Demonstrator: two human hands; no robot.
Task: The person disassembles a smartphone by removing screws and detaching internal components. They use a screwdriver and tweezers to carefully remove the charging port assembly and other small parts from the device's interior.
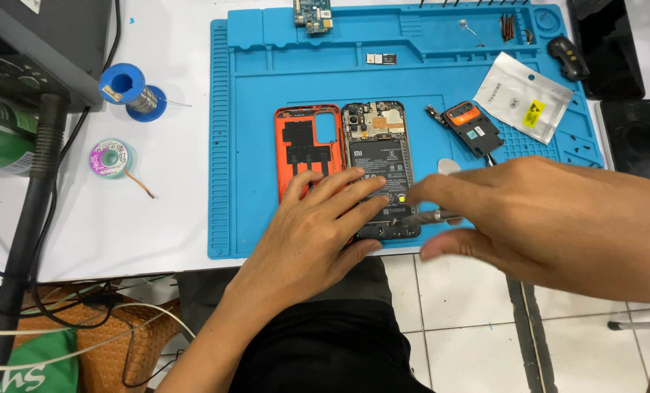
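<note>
Left hand flat, open, pressing opened phone; right hand pinching slim metal tool at phone's lower edge.

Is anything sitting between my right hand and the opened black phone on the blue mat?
Nothing visible does. The right hand already holds a slim metal tool at the opened black phone, while the left hand rests on it.

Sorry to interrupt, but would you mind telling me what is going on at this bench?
A person is working on an opened phone lying on a blue mat. The left hand rests flat on its lower half, fingers over the battery. The right hand holds a thin metal tool at the phone's lower right edge. The orange back cover lies beside the phone, on its left.
</note>
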